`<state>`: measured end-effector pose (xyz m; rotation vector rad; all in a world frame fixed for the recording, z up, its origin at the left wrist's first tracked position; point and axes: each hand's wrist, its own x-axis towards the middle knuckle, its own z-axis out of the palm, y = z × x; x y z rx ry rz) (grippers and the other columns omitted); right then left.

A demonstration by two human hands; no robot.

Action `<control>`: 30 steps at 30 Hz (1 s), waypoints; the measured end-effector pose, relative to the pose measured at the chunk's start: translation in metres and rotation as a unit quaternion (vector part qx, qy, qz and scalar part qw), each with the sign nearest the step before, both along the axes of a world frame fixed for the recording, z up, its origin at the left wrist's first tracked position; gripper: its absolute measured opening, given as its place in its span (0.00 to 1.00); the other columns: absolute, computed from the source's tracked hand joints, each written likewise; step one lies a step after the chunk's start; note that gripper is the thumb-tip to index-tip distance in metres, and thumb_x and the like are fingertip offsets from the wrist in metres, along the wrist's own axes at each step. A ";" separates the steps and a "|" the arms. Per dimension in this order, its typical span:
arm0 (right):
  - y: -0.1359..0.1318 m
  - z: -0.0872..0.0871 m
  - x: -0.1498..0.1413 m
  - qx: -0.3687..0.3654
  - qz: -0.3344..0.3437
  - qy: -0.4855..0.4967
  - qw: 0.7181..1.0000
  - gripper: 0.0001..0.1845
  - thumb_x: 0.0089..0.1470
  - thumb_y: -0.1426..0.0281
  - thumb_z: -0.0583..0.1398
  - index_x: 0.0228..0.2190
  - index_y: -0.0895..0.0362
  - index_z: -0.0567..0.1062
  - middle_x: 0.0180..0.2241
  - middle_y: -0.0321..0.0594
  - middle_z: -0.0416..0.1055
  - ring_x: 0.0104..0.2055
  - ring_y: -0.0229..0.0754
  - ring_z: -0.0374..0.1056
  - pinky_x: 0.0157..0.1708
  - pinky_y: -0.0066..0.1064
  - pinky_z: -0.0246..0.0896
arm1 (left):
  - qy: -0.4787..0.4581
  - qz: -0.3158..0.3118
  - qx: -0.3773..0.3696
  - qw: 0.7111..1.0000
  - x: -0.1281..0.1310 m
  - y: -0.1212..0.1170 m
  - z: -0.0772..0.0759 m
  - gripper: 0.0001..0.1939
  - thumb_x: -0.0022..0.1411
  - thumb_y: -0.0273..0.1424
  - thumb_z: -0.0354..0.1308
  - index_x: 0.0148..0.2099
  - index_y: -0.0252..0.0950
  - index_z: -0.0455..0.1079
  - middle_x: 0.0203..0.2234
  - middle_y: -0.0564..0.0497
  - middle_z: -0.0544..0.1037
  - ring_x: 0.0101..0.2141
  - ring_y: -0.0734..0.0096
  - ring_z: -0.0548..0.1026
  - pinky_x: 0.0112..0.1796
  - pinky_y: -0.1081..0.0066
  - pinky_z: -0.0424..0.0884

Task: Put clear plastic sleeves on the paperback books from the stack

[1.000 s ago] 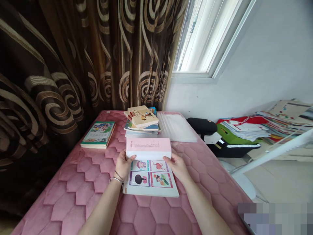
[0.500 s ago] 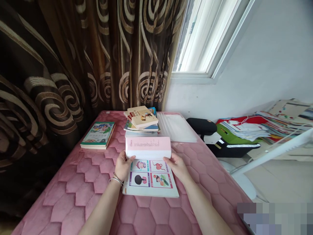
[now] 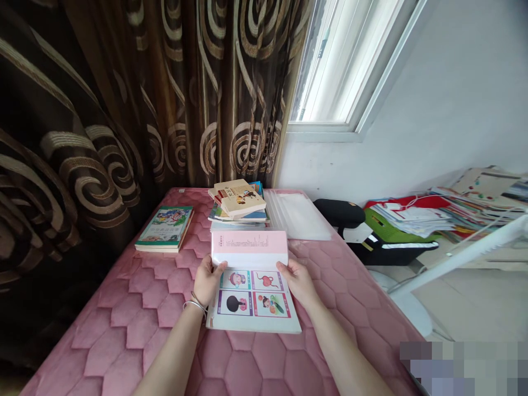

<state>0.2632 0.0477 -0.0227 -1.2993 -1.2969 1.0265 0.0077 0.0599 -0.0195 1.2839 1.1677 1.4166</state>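
A picture book [image 3: 272, 325] with four framed cartoon drawings lies on the pink quilted bed in front of me. Across its far end is a glossy flap [image 3: 249, 245], pink with small print above and white below. My left hand [image 3: 206, 280] closes on the left side where flap and book meet, thumb on top. On the opposite side my right hand [image 3: 298, 279] pinches the same edge, thumb also on top. Both hands' other fingers are mostly hidden. Whether the flap is cover or separate sheet, I cannot tell.
Behind the picture book stands a pile of books [image 3: 239, 198], beside clear plastic sheets [image 3: 299, 215]. A green-edged book [image 3: 165, 226] lies at the left. Past the bed's right edge are a white lamp [image 3: 457, 253], a black case [image 3: 339, 213] and stacked papers [image 3: 416, 217].
Almost nothing differs. Both hands keep their hold on the book and flap, and the view has shifted very slightly.
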 end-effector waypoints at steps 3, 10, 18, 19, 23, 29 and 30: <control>0.001 0.000 0.000 0.014 -0.003 0.011 1.000 0.25 0.46 0.48 0.61 0.33 0.57 0.76 0.34 0.44 0.78 0.38 0.53 0.73 0.37 0.40 0.68 | 0.015 -0.003 0.007 1.000 -0.003 0.001 -0.002 0.16 0.54 0.41 0.60 0.39 0.34 0.70 0.31 0.49 0.78 0.33 0.67 0.75 0.36 0.70 0.69; 0.003 -0.006 0.002 0.027 -0.007 0.007 1.000 0.22 0.48 0.51 0.60 0.35 0.56 0.76 0.36 0.45 0.78 0.40 0.53 0.72 0.40 0.42 0.68 | 0.035 0.011 -0.004 0.999 -0.004 0.000 0.002 0.17 0.52 0.43 0.61 0.36 0.34 0.72 0.27 0.49 0.78 0.33 0.62 0.75 0.36 0.67 0.70; 0.006 -0.012 0.004 0.036 -0.020 -0.027 0.999 0.21 0.49 0.52 0.59 0.35 0.56 0.75 0.37 0.44 0.78 0.39 0.51 0.72 0.39 0.39 0.67 | 0.042 0.033 -0.020 0.998 -0.003 0.001 0.001 0.15 0.51 0.43 0.61 0.34 0.35 0.72 0.27 0.49 0.78 0.32 0.63 0.75 0.34 0.69 0.69; 0.006 -0.011 0.004 0.035 -0.019 -0.026 0.999 0.20 0.49 0.52 0.59 0.34 0.56 0.75 0.36 0.43 0.77 0.39 0.50 0.72 0.38 0.39 0.67 | 0.036 0.031 -0.019 0.999 -0.003 0.001 0.001 0.15 0.51 0.42 0.62 0.33 0.35 0.71 0.27 0.50 0.78 0.31 0.64 0.75 0.34 0.69 0.69; 0.003 -0.005 0.001 0.036 -0.021 0.012 0.999 0.20 0.47 0.52 0.61 0.34 0.55 0.74 0.36 0.43 0.77 0.39 0.50 0.72 0.38 0.39 0.68 | -0.048 0.020 0.002 0.999 0.001 0.001 0.005 0.16 0.48 0.40 0.64 0.35 0.36 0.68 0.30 0.50 0.79 0.33 0.67 0.75 0.36 0.70 0.69; 0.001 -0.001 -0.001 0.027 -0.027 0.043 0.998 0.20 0.45 0.52 0.63 0.32 0.55 0.75 0.36 0.44 0.77 0.38 0.51 0.72 0.36 0.39 0.68 | -0.113 0.009 -0.005 0.994 0.003 0.000 0.009 0.19 0.46 0.39 0.67 0.37 0.35 0.67 0.31 0.49 0.80 0.32 0.69 0.76 0.37 0.70 0.70; 0.002 -0.001 0.000 0.025 -0.028 0.037 0.999 0.20 0.45 0.52 0.62 0.32 0.55 0.75 0.35 0.44 0.77 0.38 0.51 0.72 0.36 0.39 0.67 | -0.112 0.008 -0.006 0.994 0.003 0.000 0.008 0.19 0.46 0.39 0.67 0.37 0.35 0.68 0.31 0.49 0.80 0.31 0.69 0.76 0.36 0.70 0.70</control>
